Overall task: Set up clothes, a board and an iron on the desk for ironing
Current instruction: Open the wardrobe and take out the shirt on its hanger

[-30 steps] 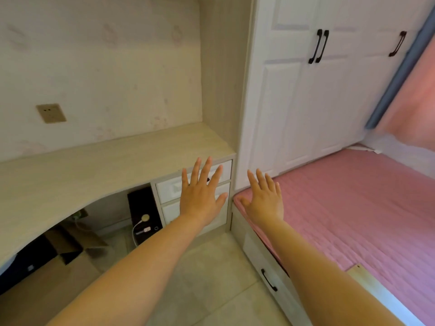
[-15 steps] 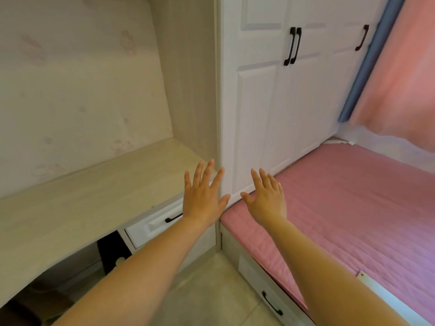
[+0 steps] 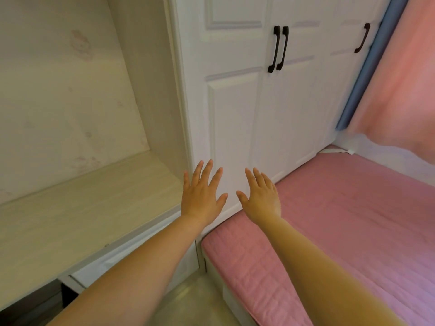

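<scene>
1. Hands: your left hand (image 3: 203, 194) & right hand (image 3: 261, 198) are spread flat, holding nothing.
2. Desk (image 3: 77, 215) sits at left; clothes, board, iron not in view.
3. Prob. inside wardrobe (image 3: 235, 102): pull door handles (image 3: 278, 49) straight.

- The white wardrobe (image 3: 259, 102), doors shut, walls off everything from 12 to 1 o'clock.
- At 9 o'clock the desk (image 3: 77, 215) top lies bare, open to reach.
- At 3 o'clock the pink mattress (image 3: 341, 220) lies flat.
</scene>
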